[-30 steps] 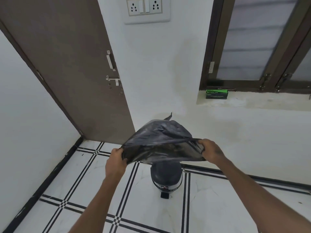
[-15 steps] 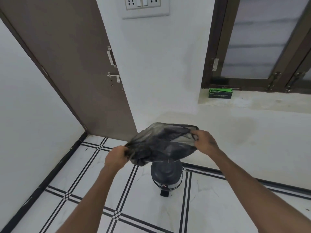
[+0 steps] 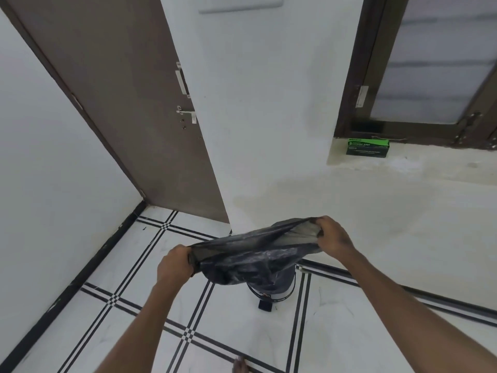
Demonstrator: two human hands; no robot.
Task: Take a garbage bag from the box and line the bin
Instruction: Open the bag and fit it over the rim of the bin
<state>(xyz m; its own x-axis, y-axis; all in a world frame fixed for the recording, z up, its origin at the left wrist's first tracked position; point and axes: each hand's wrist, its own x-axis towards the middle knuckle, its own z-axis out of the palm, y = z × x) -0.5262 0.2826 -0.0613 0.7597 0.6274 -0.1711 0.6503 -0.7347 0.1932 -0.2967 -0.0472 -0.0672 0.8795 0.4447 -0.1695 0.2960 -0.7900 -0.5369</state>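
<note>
I hold the black garbage bag [image 3: 250, 257] stretched between my two hands, just above the bin [image 3: 271, 288], which stands on the tiled floor [image 3: 134, 305] below the bag and is mostly hidden by it. My left hand [image 3: 174, 263] pinches the mouth's near edge in curled fingers on the bin's left side; my right hand [image 3: 333, 238] grips the far edge, fingers curled round the plastic, up and to the right of the bin. The green box [image 3: 368, 148] sits on the ledge [image 3: 430, 170] well behind the bin, under the window [image 3: 430, 63], so taking a bag out looks done. The mouth is only partly open, more a slit than a ring. What I judge is left: widen the mouth, lower the bag into the bin and fold its edge over the rim.
</note>
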